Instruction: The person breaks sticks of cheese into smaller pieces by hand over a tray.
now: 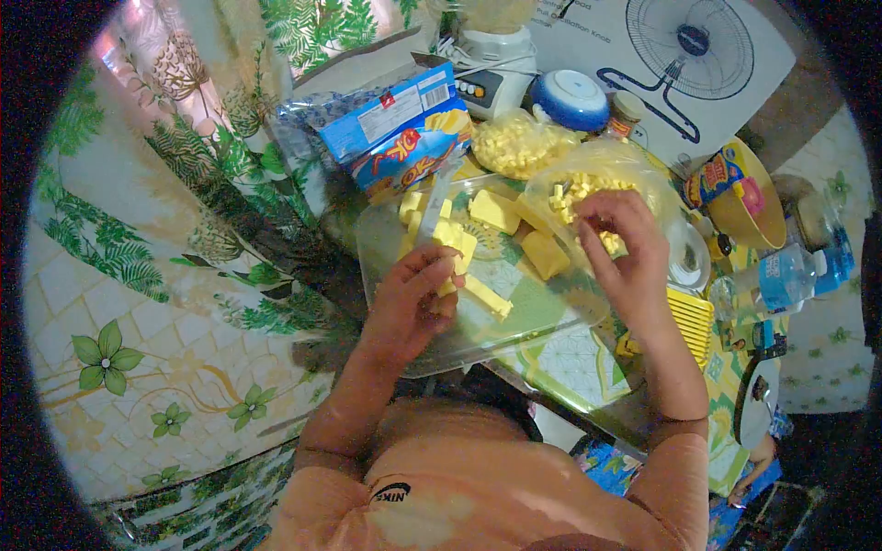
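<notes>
My left hand (pixel 415 292) is curled round the lower end of a knife (pixel 432 209), whose blade points away from me; its handle is hidden. Close to those fingertips is a cut yellow block (pixel 457 241) that looks like cheese, with a yellow strip (pixel 489 298) below it. Larger yellow blocks (pixel 496 212) lie farther over on a clear plastic tray or lid (pixel 404 344). Over a plastic bag (pixel 634 165) of small yellow cubes (pixel 593 188), my right hand (pixel 634 253) has its thumb and fingers apart, with nothing visible between them.
Behind the tray stand a blue box (pixel 395 124), a blender base (pixel 496 69), a blue bowl (pixel 571 99) and another bag of cubes (pixel 519 145). To the right are a yellow tub (pixel 763 202), a yellow ridged tray (pixel 689 321) and a plastic bottle (pixel 772 280). Patterned curtain hangs at left.
</notes>
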{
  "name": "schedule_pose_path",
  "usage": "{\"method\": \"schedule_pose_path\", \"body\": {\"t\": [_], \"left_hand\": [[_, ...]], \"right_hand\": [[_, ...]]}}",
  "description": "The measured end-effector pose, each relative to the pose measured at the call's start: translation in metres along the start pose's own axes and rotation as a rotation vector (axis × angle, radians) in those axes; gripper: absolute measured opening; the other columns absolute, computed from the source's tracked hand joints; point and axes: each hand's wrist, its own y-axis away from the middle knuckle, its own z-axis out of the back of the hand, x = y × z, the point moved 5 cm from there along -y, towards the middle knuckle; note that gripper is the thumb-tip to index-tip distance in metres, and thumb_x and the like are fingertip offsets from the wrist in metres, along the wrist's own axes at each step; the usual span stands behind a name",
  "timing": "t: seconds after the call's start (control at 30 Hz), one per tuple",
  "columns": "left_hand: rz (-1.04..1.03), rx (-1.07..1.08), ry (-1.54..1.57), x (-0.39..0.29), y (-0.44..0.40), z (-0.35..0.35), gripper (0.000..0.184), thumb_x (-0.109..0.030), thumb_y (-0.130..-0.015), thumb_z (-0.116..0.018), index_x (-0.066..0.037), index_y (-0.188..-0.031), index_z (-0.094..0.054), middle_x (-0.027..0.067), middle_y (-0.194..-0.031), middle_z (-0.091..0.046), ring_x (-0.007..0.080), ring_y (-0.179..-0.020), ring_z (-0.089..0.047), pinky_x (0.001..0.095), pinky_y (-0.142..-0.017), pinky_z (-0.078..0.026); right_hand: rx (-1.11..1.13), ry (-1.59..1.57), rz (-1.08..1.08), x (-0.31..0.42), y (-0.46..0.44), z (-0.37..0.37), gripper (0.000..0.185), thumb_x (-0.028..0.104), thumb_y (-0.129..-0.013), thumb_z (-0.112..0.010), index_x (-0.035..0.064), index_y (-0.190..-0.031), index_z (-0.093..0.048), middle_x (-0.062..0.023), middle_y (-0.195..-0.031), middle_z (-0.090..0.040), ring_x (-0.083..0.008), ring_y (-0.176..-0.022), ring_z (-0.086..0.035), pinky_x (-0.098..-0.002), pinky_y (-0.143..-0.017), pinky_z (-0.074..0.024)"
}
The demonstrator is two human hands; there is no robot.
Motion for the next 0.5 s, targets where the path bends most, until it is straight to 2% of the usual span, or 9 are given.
{"method": "schedule_pose_path", "body": {"t": [0.07, 0.17, 0.3, 0.4, 0.47, 0.5], "left_hand": [[0.0, 0.0, -0.034, -0.001, 0.001, -0.001, 0.018, -0.014, -0.084, -0.057, -0.007, -0.101, -0.055, 0.0016, -0.076, -0.059, 0.005, -0.05, -0.048, 0.0189, -0.04, -0.035], [0.001, -0.009, -0.087, -0.001, 0.001, 0.0, 0.02, -0.012, -0.084, -0.058, -0.007, -0.103, -0.056, 0.0021, -0.077, -0.059, 0.0048, -0.051, -0.049, 0.0188, -0.04, -0.036], [0.016, -0.05, -0.125, -0.006, 0.001, -0.013, 0.02, -0.012, -0.084, -0.058, -0.006, -0.103, -0.056, 0.0032, -0.08, -0.059, 0.0048, -0.052, -0.049, 0.0191, -0.04, -0.036], [-0.021, 0.003, -0.152, -0.014, -0.008, -0.026, 0.02, -0.013, -0.084, -0.058, -0.005, -0.102, -0.057, 0.004, -0.08, -0.059, 0.0052, -0.053, -0.049, 0.0198, -0.039, -0.036], [-0.417, 0.168, -0.531, -0.031, -0.014, -0.045, 0.021, -0.012, -0.085, -0.056, -0.004, -0.104, -0.054, 0.0044, -0.081, -0.057, 0.0069, -0.054, -0.049, 0.0198, -0.042, -0.038], [-0.527, 0.23, -0.677, -0.036, -0.017, -0.055, 0.021, -0.012, -0.085, -0.055, -0.004, -0.104, -0.054, 0.0044, -0.082, -0.057, 0.0075, -0.055, -0.049, 0.0201, -0.043, -0.038]], "right_hand": [[-0.034, 0.24, 0.009, -0.003, -0.005, 0.008, 0.024, 0.0, -0.078, -0.057, 0.0034, -0.101, -0.058, -0.0134, -0.102, -0.056, -0.0302, -0.091, -0.058, -0.0358, -0.082, -0.0472], [0.014, 0.268, -0.038, -0.018, -0.005, 0.006, 0.025, 0.002, -0.077, -0.056, 0.005, -0.102, -0.058, -0.0136, -0.108, -0.055, -0.0348, -0.094, -0.056, -0.0392, -0.082, -0.0466], [0.193, 0.315, 0.033, 0.006, 0.005, -0.011, 0.025, 0.008, -0.078, -0.056, 0.0056, -0.102, -0.057, -0.0141, -0.104, -0.056, -0.0328, -0.089, -0.057, -0.0401, -0.077, -0.0478], [0.366, 0.324, 0.115, 0.016, 0.022, -0.04, 0.027, 0.015, -0.078, -0.057, 0.0049, -0.103, -0.056, -0.0147, -0.1, -0.055, -0.0325, -0.085, -0.057, -0.0398, -0.075, -0.0482], [0.433, 0.324, 0.2, 0.019, 0.036, -0.061, 0.03, 0.02, -0.078, -0.058, 0.0043, -0.104, -0.055, -0.0143, -0.098, -0.055, -0.0317, -0.084, -0.056, -0.0392, -0.075, -0.0478], [0.39, 0.33, 0.267, 0.02, 0.04, -0.068, 0.033, 0.022, -0.078, -0.059, 0.0044, -0.105, -0.055, -0.014, -0.099, -0.055, -0.0313, -0.086, -0.056, -0.0393, -0.077, -0.047]]}}
